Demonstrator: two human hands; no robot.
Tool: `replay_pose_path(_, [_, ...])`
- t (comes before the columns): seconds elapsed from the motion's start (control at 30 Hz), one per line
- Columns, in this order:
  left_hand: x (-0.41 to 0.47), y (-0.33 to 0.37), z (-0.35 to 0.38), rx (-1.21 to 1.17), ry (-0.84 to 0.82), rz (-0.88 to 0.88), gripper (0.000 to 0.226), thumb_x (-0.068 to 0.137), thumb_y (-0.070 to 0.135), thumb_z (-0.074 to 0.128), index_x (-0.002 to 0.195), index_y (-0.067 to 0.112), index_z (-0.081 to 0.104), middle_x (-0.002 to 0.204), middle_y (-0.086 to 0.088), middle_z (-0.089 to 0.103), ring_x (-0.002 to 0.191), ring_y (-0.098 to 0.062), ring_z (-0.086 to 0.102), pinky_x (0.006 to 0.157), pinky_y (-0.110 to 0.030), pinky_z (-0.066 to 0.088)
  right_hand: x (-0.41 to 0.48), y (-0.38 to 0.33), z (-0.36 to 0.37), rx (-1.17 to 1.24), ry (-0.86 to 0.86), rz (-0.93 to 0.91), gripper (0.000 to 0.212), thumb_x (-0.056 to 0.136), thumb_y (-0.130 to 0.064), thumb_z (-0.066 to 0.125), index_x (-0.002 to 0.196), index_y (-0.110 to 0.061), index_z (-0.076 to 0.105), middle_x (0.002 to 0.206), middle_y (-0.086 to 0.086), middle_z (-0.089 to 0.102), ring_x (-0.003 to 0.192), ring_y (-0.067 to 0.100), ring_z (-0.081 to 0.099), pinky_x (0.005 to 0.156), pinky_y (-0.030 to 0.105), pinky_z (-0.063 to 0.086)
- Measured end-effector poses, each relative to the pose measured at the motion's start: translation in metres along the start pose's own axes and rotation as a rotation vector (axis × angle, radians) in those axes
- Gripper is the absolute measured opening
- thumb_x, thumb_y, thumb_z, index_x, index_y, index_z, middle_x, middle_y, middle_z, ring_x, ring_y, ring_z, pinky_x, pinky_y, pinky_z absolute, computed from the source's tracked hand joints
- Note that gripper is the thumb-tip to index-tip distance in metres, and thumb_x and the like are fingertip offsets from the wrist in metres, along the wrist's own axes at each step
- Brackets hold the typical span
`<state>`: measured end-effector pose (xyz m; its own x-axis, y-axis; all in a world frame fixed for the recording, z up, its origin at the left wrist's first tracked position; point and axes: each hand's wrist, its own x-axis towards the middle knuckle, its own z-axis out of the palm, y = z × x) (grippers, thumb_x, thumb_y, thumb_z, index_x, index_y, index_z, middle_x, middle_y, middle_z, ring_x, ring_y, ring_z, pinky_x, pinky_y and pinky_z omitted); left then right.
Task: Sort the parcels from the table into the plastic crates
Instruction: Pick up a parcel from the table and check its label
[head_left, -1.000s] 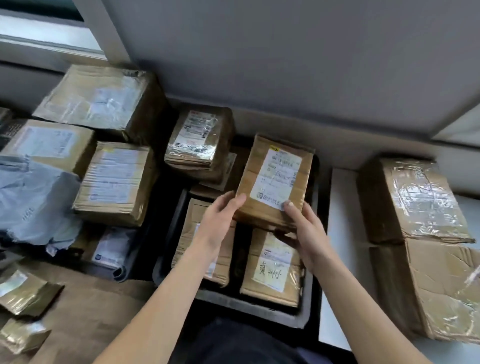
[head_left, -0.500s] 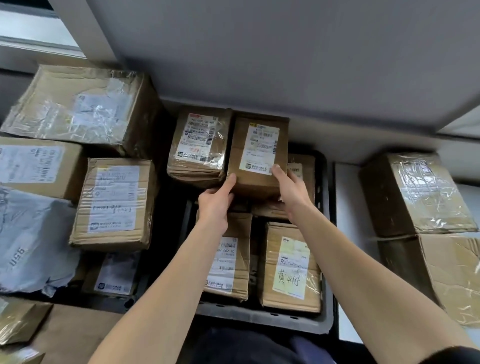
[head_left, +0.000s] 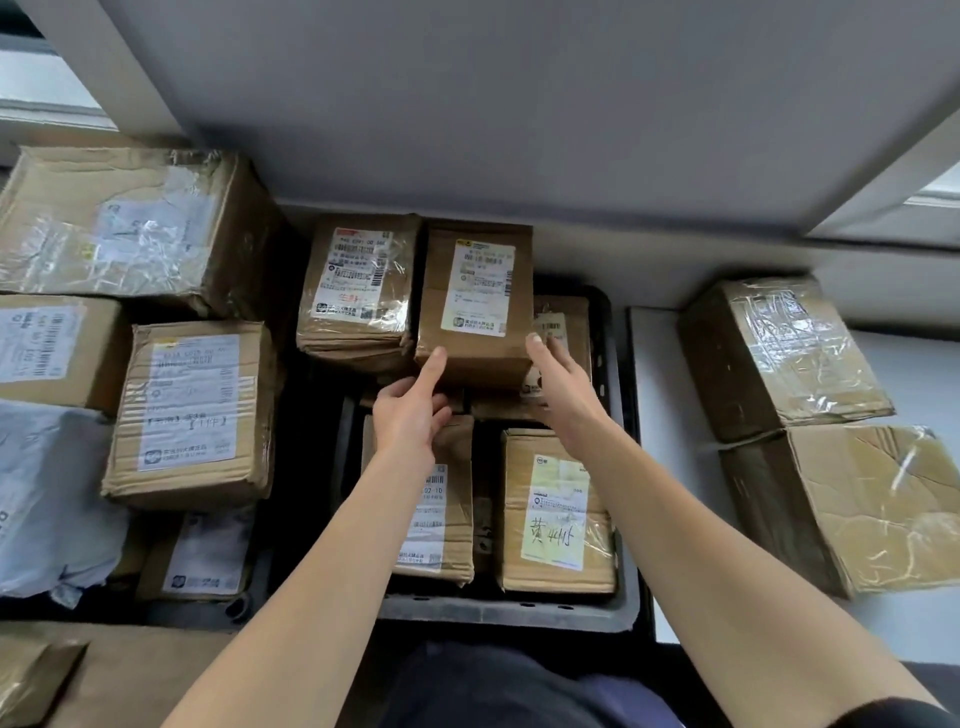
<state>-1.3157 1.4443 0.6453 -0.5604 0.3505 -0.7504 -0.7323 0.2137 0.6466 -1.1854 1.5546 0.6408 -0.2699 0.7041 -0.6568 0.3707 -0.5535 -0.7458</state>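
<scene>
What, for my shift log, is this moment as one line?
stage: setting box in crate; left hand: fingertip on box's lower left corner; right hand: fingertips at box's lower right edge; box: atop parcels at crate's back

Dim, soft daylight; glare on taped parcels (head_left: 779, 353); wide-angle bending at edges; slight blur

The one wide-angle camera, worn on the head, looks forward and steeply down, close over a dark grey plastic crate (head_left: 519, 616) packed with brown cardboard parcels (head_left: 558, 519). Two bare forearms (head_left: 332, 571) enter from the bottom edge, and a pale grey wall (head_left: 519, 104) fills the top.
</scene>
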Motion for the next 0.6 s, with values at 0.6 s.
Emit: replay_pose_path(0.6, [-0.226,-0.247,0.193,0.461,-0.522,0.24,0.016,0.104,0.006,0.056,0.094,0.009,0.068,0.082,-0.005,0.07,0.073,-0.016,0.068,0.064,-0.024,0.052,-0.127,0.113,-0.322,0.359,0.284,-0.249,0.02,0.105,-0.028,0.06,0.093,-0.017,0.072,0.094,0.004,0.07,0.094,0.016,0.068,0.075,0.031,0.057])
